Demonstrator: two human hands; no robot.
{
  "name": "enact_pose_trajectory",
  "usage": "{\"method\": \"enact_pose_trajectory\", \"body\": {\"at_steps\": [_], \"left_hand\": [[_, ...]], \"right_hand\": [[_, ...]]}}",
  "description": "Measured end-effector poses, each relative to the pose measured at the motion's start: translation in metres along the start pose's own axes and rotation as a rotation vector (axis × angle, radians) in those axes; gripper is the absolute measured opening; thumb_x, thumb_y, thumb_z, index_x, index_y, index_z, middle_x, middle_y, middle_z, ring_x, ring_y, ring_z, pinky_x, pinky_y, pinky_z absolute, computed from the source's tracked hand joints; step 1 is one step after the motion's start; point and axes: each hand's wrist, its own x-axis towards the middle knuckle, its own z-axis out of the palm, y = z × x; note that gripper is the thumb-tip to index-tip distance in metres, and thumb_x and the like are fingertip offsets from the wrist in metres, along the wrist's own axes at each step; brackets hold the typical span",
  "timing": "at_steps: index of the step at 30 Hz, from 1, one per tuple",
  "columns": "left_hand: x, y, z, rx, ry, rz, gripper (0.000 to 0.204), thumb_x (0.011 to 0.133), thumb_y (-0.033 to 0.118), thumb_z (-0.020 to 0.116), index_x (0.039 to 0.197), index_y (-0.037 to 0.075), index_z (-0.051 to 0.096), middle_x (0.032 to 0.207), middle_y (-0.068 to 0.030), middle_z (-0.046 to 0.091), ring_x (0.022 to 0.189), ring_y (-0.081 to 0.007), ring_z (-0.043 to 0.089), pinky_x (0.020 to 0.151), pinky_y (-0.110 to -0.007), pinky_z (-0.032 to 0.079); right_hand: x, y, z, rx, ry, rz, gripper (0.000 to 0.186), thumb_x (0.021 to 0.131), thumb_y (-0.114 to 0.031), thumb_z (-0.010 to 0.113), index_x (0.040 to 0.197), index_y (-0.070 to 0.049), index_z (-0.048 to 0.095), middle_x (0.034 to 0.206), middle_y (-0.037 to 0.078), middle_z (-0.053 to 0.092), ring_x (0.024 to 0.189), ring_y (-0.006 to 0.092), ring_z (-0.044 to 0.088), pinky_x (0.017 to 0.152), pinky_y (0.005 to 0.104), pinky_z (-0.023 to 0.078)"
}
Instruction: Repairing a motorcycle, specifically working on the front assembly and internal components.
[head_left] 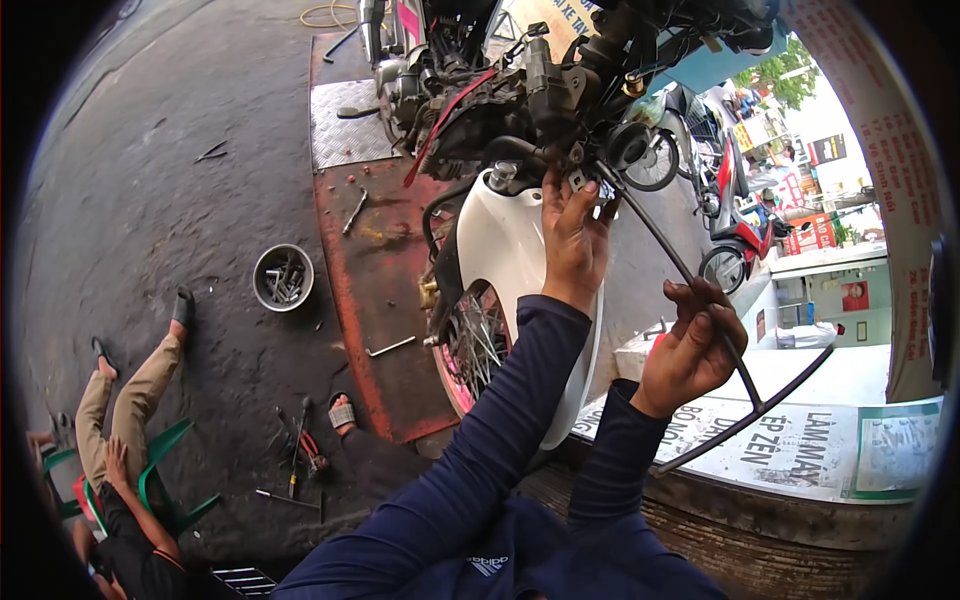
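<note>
Firstly, edges: one worn, red-painted platform, its left edge bordering a dark, rough floor that stretches wide to the left. Just inside that edge, one L-shaped silver metal wrench toward the lower corner, one short metal tool farther up. Over the platform's right side, one motorcycle front end with glossy white plastic fender and pink-rimmed spoked wheel.

Containers: one round silver metal bowl, on the floor near the platform's left edge, holding jumbled small metal pieces.

Hands: right hand, fingers curled around the shaft of one long, dark metal T-handled wrench, which slants from above the fender down to its crossbar at right. Left hand, raised beside the wrench's upper end, fingertips at one small silver metal bracket; pinching or merely touching, cannot tell.

Obscured: wrench tip, lost among dark parts; wheel, partly behind fender and sleeve; bowl pieces, too small to identify; seated person in tan trousers, cut off at lower left.
</note>
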Motion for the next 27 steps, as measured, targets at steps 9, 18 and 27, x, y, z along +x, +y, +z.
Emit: {"method": "enact_pose_trajectory", "body": {"at_steps": [9,18,27], "left_hand": [[0.004,-0.004,0.000,-0.016,0.000,0.041,0.051,0.087,0.004,0.060,0.132,0.016,0.041,0.118,-0.0008,0.058,0.104,-0.0158,0.058,0.089,-0.038,0.049],[0.008,-0.005,-0.005,-0.057,-0.006,0.043,0.054,0.086,0.002,0.063,0.133,0.014,0.038,0.124,-0.0009,0.055,0.107,-0.0152,0.056,0.090,-0.037,0.048],[0.006,-0.004,-0.003,-0.017,0.008,0.048,0.052,0.087,0.006,0.066,0.132,0.014,0.040,0.124,0.0003,0.056,0.108,-0.0150,0.056,0.090,-0.037,0.047]], "right_hand": [[0.010,-0.003,-0.001,-0.138,0.043,0.026,0.020,0.095,-0.009,0.057,0.109,0.001,0.047,0.100,0.027,0.062,0.071,0.0310,0.069,0.065,0.0387,0.061],[-0.001,0.001,0.008,-0.142,0.024,-0.051,0.017,0.095,-0.006,0.055,0.107,0.004,0.048,0.099,0.026,0.062,0.071,0.0308,0.069,0.064,0.0365,0.060],[0.012,0.002,0.010,-0.146,0.071,0.005,0.016,0.096,-0.005,0.054,0.107,0.001,0.044,0.096,0.026,0.061,0.065,0.0307,0.068,0.059,0.0354,0.060]]}}
